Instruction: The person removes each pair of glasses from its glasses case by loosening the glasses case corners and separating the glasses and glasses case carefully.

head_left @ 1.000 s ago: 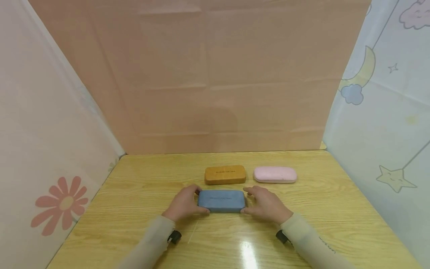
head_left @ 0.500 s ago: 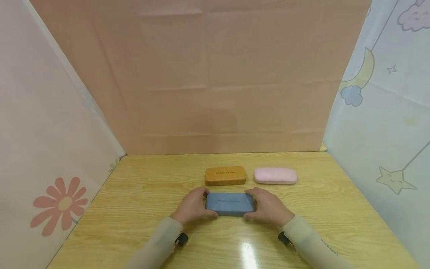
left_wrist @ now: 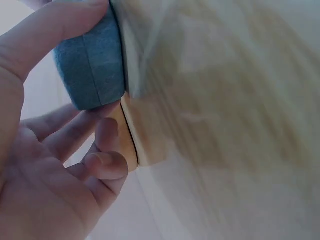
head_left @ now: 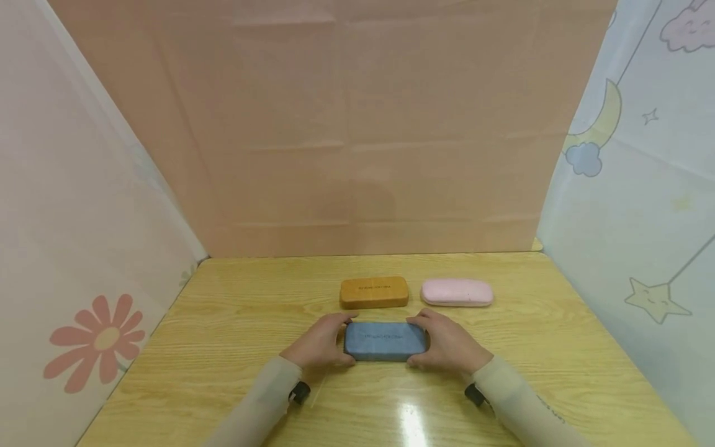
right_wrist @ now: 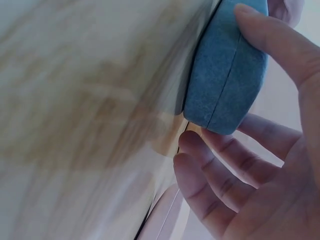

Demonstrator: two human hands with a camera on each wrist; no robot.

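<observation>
A blue glasses case (head_left: 385, 341) lies on the wooden table with its long side facing me, closed. My left hand (head_left: 321, 343) is at its left end, thumb at the front edge and fingers behind; in the left wrist view the thumb (left_wrist: 75, 20) lies over the blue case (left_wrist: 92, 70). My right hand (head_left: 449, 343) holds the right end between thumb and fingers. In the right wrist view its thumb (right_wrist: 272, 35) rests on the front of the case (right_wrist: 225, 75), while the lower fingers are loosely bent below it.
Behind the blue case lie an orange-brown glasses case (head_left: 374, 293) and, to its right, a pink glasses case (head_left: 457, 292). A tan cloth (head_left: 346, 136) hangs behind the table (head_left: 223, 310), with patterned cloth walls at both sides.
Both hands closed in on the blue case, and it shifted right and slightly toward me. During the last half second it barely moved, and the left thumb drew back a little.
</observation>
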